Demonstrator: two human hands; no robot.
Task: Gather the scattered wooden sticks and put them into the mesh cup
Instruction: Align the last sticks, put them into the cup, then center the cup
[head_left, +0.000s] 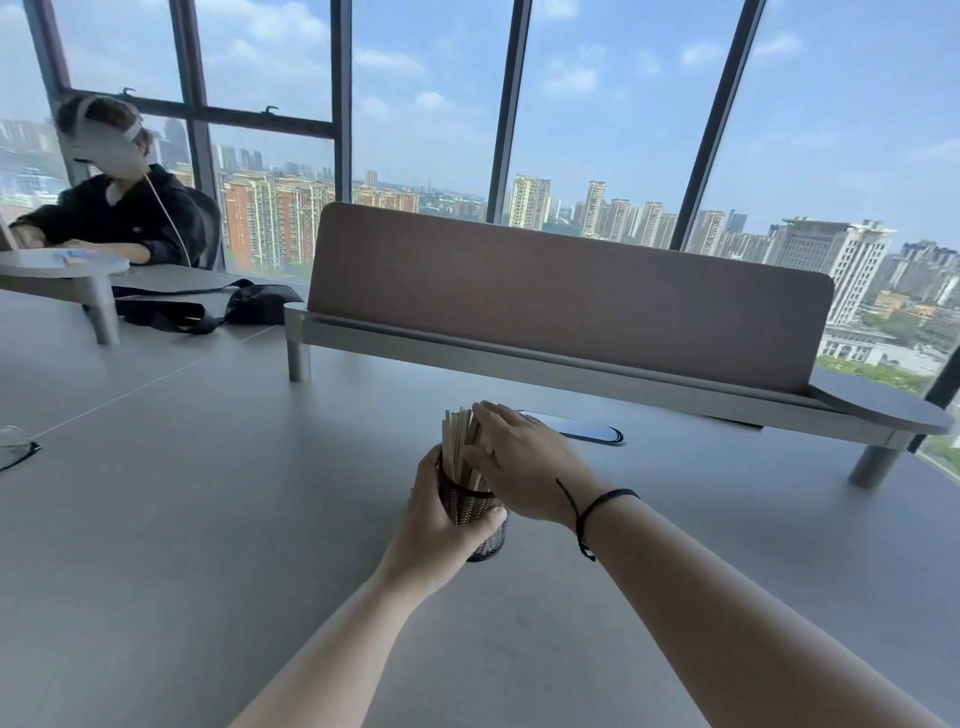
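Observation:
A dark mesh cup (475, 512) stands on the grey table (208, 519) near the middle. A bundle of pale wooden sticks (457, 441) stands upright inside it, poking well above the rim. My left hand (439, 525) grips the cup from the left, thumb across its front. My right hand (524, 462) rests against the right side of the sticks with its fingers fairly straight, touching them near their tops. A black cord bracelet sits on my right wrist. No loose sticks are visible on the table.
A phone (589, 431) lies flat just behind my right hand. A raised shelf with a brown divider panel (566, 296) spans the back. A black bag (244, 306) lies at back left, where another person sits. A glass object (13, 447) sits at the left edge.

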